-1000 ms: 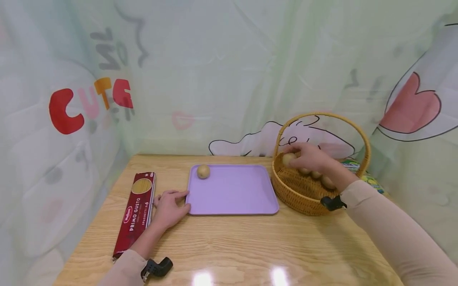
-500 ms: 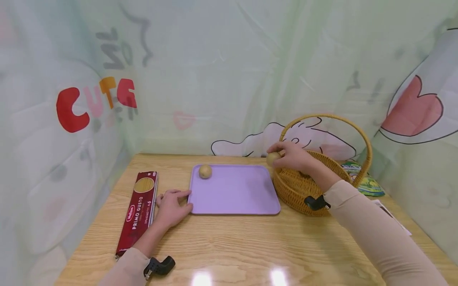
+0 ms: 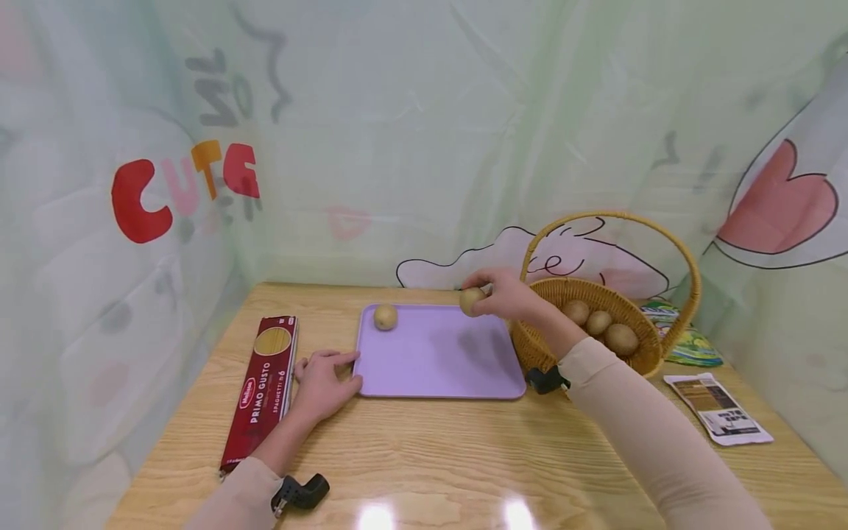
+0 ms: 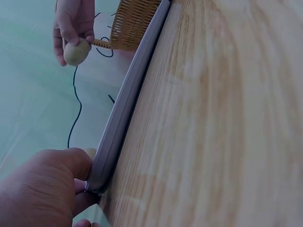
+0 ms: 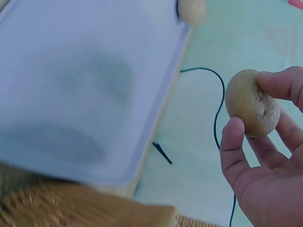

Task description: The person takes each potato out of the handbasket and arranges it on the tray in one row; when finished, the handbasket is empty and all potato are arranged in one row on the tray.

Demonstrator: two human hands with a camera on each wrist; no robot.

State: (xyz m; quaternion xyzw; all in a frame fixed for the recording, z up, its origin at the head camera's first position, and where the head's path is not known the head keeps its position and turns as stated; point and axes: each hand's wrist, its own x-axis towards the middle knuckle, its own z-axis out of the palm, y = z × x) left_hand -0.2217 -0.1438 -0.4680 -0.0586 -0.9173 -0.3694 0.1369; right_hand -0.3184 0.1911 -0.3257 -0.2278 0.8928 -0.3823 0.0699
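I'm pinching a potato (image 3: 472,300) in my right hand (image 3: 506,296) over the tray's (image 3: 437,368) far right corner, probably setting it down next, while my left hand (image 3: 324,383) is resting flat, steadying the near left corner.

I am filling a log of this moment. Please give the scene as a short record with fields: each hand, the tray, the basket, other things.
right hand: pinches a potato above the tray's far right corner
left hand: rests at the tray's near left corner
tray: purple, one other potato at far left
basket: wicker, three potatoes visible inside
others: spaghetti box, leaflet

Right hand (image 3: 506,296) raised, fingers (image 5: 234,146) pinching; left hand (image 3: 324,383) flat.
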